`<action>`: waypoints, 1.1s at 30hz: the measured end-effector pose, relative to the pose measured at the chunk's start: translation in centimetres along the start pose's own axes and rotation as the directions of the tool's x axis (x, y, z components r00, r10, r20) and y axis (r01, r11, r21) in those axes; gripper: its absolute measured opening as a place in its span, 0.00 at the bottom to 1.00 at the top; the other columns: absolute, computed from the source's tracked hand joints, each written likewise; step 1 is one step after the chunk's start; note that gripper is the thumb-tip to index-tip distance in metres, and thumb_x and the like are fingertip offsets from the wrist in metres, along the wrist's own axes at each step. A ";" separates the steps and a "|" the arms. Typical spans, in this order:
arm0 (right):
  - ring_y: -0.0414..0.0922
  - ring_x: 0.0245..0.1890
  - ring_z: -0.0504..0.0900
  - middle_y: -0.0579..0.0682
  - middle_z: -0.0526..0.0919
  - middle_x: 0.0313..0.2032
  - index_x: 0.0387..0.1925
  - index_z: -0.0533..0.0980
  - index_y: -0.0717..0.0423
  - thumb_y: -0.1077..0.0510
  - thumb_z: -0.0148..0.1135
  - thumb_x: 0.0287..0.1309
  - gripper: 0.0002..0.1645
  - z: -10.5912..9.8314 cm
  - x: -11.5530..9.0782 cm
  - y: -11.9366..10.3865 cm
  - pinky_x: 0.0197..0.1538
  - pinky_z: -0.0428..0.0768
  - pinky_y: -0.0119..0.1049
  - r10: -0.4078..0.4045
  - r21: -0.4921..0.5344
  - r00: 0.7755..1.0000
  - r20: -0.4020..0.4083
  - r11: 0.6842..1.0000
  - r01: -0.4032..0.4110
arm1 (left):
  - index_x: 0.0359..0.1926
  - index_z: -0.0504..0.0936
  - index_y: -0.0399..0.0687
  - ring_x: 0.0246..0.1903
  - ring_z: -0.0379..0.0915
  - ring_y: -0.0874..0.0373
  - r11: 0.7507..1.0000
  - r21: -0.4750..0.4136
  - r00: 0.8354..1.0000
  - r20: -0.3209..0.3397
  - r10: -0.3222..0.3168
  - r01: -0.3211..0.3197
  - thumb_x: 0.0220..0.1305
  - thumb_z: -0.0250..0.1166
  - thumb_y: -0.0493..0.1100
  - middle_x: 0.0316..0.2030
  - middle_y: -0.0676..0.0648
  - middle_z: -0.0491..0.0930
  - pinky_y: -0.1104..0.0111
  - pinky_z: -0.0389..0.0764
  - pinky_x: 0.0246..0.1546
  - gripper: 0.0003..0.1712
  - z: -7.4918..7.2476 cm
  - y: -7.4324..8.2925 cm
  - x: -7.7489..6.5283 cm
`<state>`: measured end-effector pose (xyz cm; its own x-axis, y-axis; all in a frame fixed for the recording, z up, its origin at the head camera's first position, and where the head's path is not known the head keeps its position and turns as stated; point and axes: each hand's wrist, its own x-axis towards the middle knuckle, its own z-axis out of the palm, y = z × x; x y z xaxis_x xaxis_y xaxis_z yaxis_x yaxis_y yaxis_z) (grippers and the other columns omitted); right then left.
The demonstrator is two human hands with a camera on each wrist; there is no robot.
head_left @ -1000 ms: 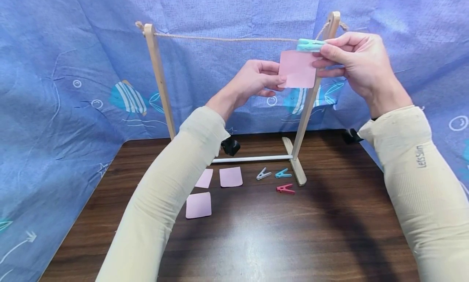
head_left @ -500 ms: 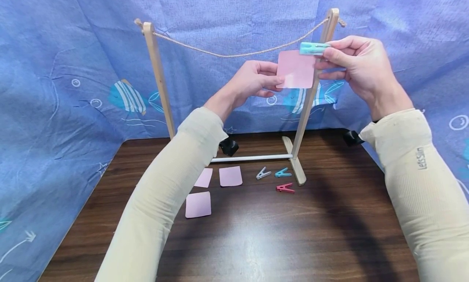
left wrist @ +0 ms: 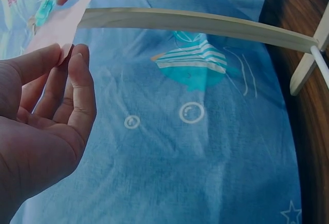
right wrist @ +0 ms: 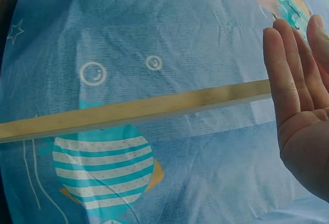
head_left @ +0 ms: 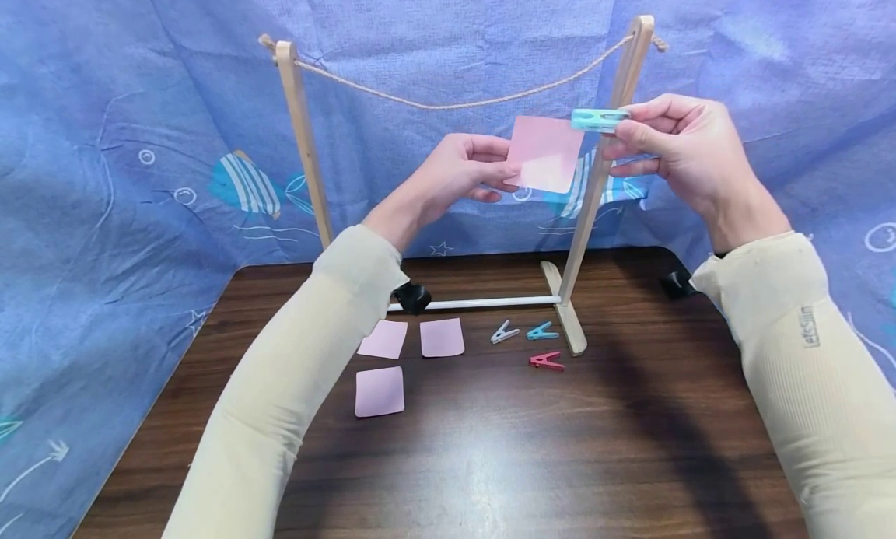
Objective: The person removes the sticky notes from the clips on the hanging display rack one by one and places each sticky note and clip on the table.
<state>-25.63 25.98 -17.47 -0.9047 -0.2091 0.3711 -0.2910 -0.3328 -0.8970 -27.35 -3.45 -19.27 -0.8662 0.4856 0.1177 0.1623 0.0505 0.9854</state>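
Observation:
Between thumb and fingers, my left hand (head_left: pixel 467 166) pinches a pink square sheet of paper (head_left: pixel 547 150) by its lower left corner. My right hand (head_left: pixel 682 146) pinches a light teal clothespin (head_left: pixel 595 120) by its right end, and the clothespin's other end lies right at the sheet's upper right corner. Both are in the air in front of the right wooden post (head_left: pixel 595 197). Above them a thin rope (head_left: pixel 448 106) sags between the two posts. The left wrist view shows the sheet (left wrist: pixel 59 26) edge-on in the fingers, with the clothespin (left wrist: pixel 47 7) behind it.
On the dark wooden table (head_left: pixel 490 461) lie several pink sheets (head_left: pixel 379 391). White (head_left: pixel 504 333), blue (head_left: pixel 542 331) and red (head_left: pixel 546 361) clothespins lie near the stand's right foot (head_left: pixel 570 325). A white bar (head_left: pixel 490 302) joins the posts low down; a blue fish-print cloth (head_left: pixel 434 26) hangs behind.
The rope has dropped from nearly straight to a sag, out of the clothespin. Both hands have come lower, the left also leftward with the paper, which now stands away from most of the clothespin.

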 end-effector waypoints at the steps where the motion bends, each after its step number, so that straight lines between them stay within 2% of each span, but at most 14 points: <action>1: 0.54 0.32 0.90 0.64 0.88 0.37 0.43 0.82 0.74 0.73 0.69 0.57 0.11 0.0 -0.2 0.1 0.35 0.85 0.48 -0.003 -0.004 1.000 0.005 1.000 0.003 | 0.57 0.82 0.38 0.47 0.84 0.46 1.000 0.003 1.000 -0.001 0.004 -0.004 0.68 0.68 0.36 0.45 0.41 0.87 0.58 0.85 0.47 0.18 -0.1 -0.1 -0.3; 5: 0.54 0.30 0.90 0.63 0.88 0.36 0.41 0.82 0.74 0.76 0.67 0.57 0.09 -0.1 -0.8 1.0 0.34 0.86 0.47 -0.024 -0.025 0.999 0.036 0.999 0.025 | 0.57 0.82 0.38 0.44 0.85 0.48 1.000 -0.007 1.000 -0.015 0.003 -0.003 0.68 0.67 0.35 0.45 0.41 0.87 0.57 0.85 0.47 0.18 -0.4 -0.8 -1.5; 11: 0.53 0.28 0.89 0.63 0.88 0.35 0.41 0.82 0.75 0.79 0.64 0.57 0.09 0.2 -2.3 3.3 0.32 0.86 0.47 -0.041 -0.059 0.994 0.103 0.997 0.048 | 0.59 0.81 0.37 0.42 0.85 0.50 0.999 -0.020 1.000 -0.010 0.025 -0.025 0.67 0.68 0.34 0.46 0.40 0.86 0.49 0.83 0.50 0.20 -0.4 -2.0 -3.8; 18: 0.51 0.28 0.89 0.61 0.88 0.32 0.42 0.81 0.76 0.78 0.66 0.58 0.09 0.7 -4.6 5.4 0.32 0.87 0.46 -0.039 -0.199 0.984 0.174 0.977 0.074 | 0.61 0.80 0.35 0.40 0.86 0.53 0.999 -0.003 0.999 0.016 0.048 -0.048 0.67 0.67 0.33 0.46 0.39 0.86 0.59 0.87 0.40 0.22 -0.5 -3.7 -7.0; 26: 0.52 0.30 0.89 0.63 0.88 0.31 0.44 0.81 0.75 0.76 0.68 0.57 0.12 1.5 -6.7 6.2 0.35 0.87 0.46 -0.007 -0.261 0.982 0.191 0.964 0.058 | 0.59 0.81 0.34 0.40 0.85 0.49 0.999 0.025 0.999 0.023 0.027 -0.028 0.67 0.67 0.32 0.43 0.40 0.87 0.58 0.87 0.40 0.20 -1.0 -5.8 -10.1; 33: 0.51 0.31 0.89 0.62 0.88 0.32 0.45 0.82 0.72 0.74 0.70 0.57 0.13 1.5 -7.6 7.0 0.36 0.87 0.44 0.038 -0.349 0.977 0.209 0.936 0.038 | 0.58 0.81 0.34 0.39 0.85 0.54 0.998 0.053 1.000 0.023 -0.017 0.016 0.67 0.67 0.33 0.43 0.41 0.87 0.60 0.87 0.41 0.19 -1.8 -7.5 -12.2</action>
<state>-20.29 23.90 -26.24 -0.8302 -0.4089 0.3789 -0.4156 0.0010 -0.9096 -18.90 -11.33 -27.92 -0.8578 0.5045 0.0977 0.1730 0.1044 0.9794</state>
